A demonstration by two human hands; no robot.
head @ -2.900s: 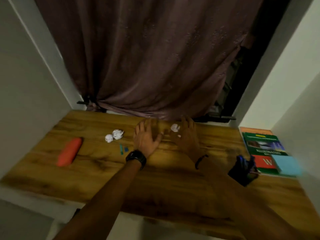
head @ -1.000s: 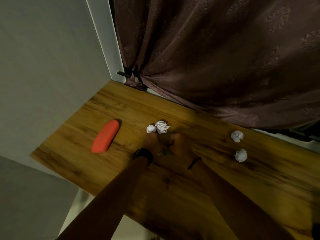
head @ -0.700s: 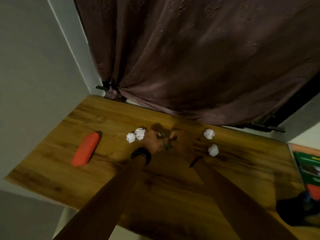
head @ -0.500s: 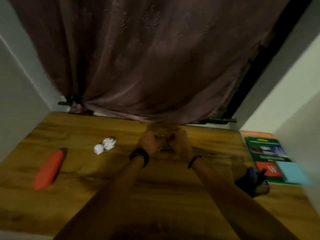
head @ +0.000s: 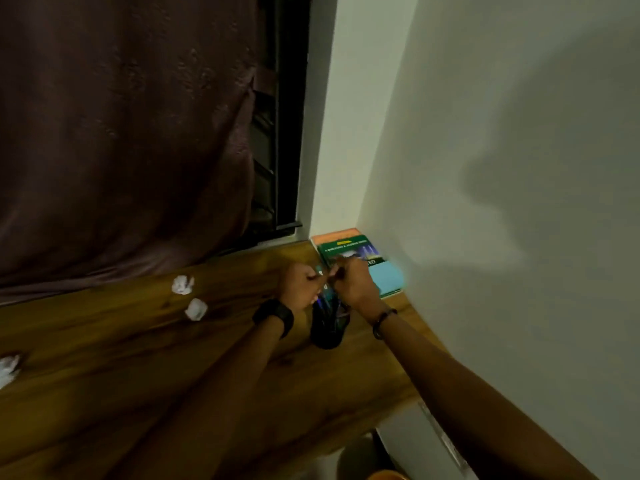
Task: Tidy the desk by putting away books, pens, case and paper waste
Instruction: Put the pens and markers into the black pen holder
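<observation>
Both hands are closed around small pens just above a black pen holder standing on the wooden desk. My left hand and my right hand almost touch over the holder's mouth; a teal pen tip shows between them. Behind the hands, a stack of books with a light blue pad on top lies in the desk's right corner. Crumpled paper balls lie left of the hands, and a third paper ball sits at the left edge.
A dark curtain hangs behind the desk. A pale wall closes off the right side next to the books. An orange rim shows below the desk's front right edge.
Both hands closed on the pens at mid-desk, then moved right together to the black pen holder by the books. The view swung right; the orange case is out of view.
</observation>
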